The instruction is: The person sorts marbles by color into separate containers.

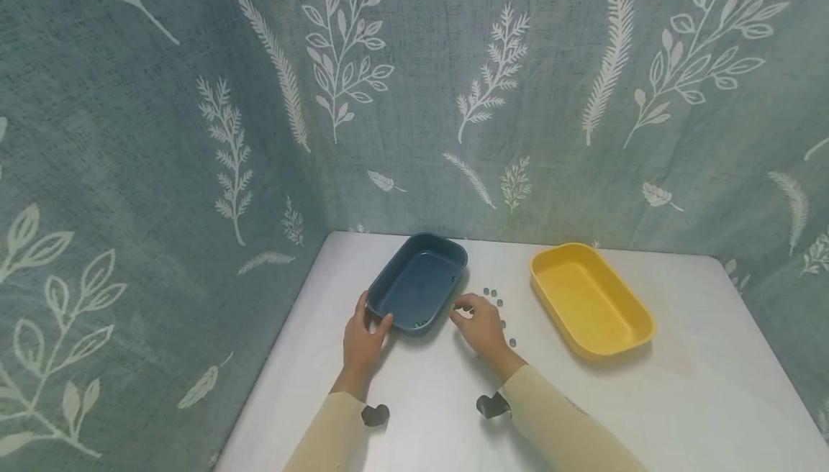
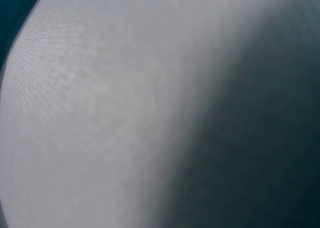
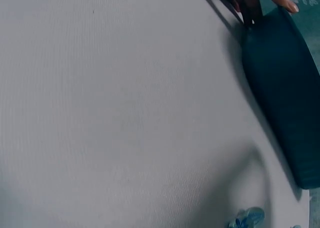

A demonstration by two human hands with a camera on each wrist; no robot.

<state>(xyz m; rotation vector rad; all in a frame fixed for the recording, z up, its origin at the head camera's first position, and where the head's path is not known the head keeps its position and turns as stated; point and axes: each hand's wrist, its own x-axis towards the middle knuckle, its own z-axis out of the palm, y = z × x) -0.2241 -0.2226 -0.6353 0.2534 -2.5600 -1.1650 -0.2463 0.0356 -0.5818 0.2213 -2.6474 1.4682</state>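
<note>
At the near left corner of the dark blue tray (image 1: 414, 292), my left hand (image 1: 364, 342) grips the rim, thumb over the near edge and fingers along the left wall. My right hand (image 1: 481, 326) is just off the tray's right side, thumb and forefinger pinching a small green glass pebble (image 1: 452, 307). A few glass pebbles (image 1: 419, 324) lie inside the tray along its near end. More glass pebbles (image 1: 494, 293) are scattered on the table around my right hand. In the right wrist view, clear bluish pebbles (image 3: 248, 217) show at the bottom; the left wrist view is blurred.
A yellow tray (image 1: 592, 303) stands on the white table (image 1: 699, 400) to the right of the pebbles, with nothing visible in it. Leaf-patterned green cloth (image 1: 414, 162) hangs behind the table and along its left side.
</note>
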